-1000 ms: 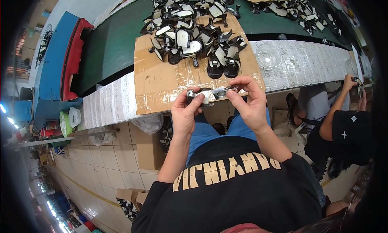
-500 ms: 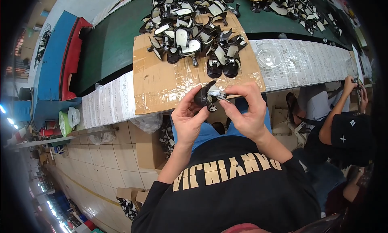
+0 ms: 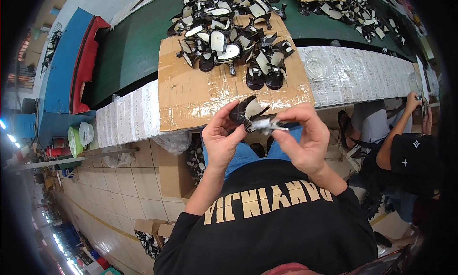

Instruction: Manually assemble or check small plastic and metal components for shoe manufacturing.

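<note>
My left hand (image 3: 221, 144) pinches a small black shoe (image 3: 242, 110) with a pale lining, held just above the near edge of the cardboard. Close to its right side, my right hand (image 3: 305, 140) grips a silvery-white piece (image 3: 268, 127) between thumb and fingers. That piece is smeared by motion, so its kind is unclear. Whether it touches the shoe I cannot tell. Beyond my hands, two black shoes (image 3: 264, 78) stand side by side on the cardboard sheet (image 3: 191, 101). A heap of similar black shoes with white insoles (image 3: 217, 41) lies behind them.
A clear round dish (image 3: 318, 67) sits on the wrapped ledge right of the cardboard. Behind runs a green belt (image 3: 129, 60) with more shoes at right. A blue and red machine housing (image 3: 81, 65) stands left. At right, a person in a black cap (image 3: 414, 153) works with their hands.
My right hand has moved a little right and down, drawing the silvery-white piece away from the shoe's opening. My left hand keeps the shoe in nearly the same place.
</note>
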### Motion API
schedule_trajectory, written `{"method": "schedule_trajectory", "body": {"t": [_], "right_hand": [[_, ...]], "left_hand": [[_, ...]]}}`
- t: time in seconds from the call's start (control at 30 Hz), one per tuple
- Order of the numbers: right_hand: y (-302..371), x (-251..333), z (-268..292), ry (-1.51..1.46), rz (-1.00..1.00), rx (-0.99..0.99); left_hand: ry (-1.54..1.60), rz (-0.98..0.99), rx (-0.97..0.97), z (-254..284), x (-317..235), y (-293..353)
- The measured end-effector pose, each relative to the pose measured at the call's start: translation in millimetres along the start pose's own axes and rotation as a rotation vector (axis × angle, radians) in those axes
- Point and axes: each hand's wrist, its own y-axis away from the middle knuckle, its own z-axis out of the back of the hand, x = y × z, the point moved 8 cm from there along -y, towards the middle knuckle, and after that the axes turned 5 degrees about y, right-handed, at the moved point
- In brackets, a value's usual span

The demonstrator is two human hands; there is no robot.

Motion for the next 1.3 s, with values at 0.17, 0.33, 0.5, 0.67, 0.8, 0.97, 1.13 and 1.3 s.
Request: {"method": "schedule_trajectory", "body": {"t": [0.17,0.33,0.5,0.67,0.8,0.97,1.13,1.3], "right_hand": [[-11,-13,5,0.089,0.002,-0.08],[-13,-8,-8,0.28,0.116,0.017],[-18,-4,-3,0.355,0.177,-0.046],[-20,-2,2,0.4,0.209,-0.102],[-25,-10,5,0.421,0.187,-0.131],[-21,-14,18,0.344,0.094,-0.158],[-16,-8,3,0.282,0.13,-0.094],[-10,-9,-8,0.309,0.123,-0.02]], "left_hand": [[-0.092,0.004,0.023,-8,-9,6],[-0.159,-0.05,0.024,-11,-15,7],[-0.259,-0.09,0.022,-12,-22,9],[-0.35,-0.159,0.035,-10,-24,11],[-0.363,-0.154,0.035,-5,-24,12],[-0.013,0.097,-0.001,-6,-9,9],[0.138,0.182,-0.013,-3,-1,8],[0.156,0.175,-0.004,-5,-1,10]]}}
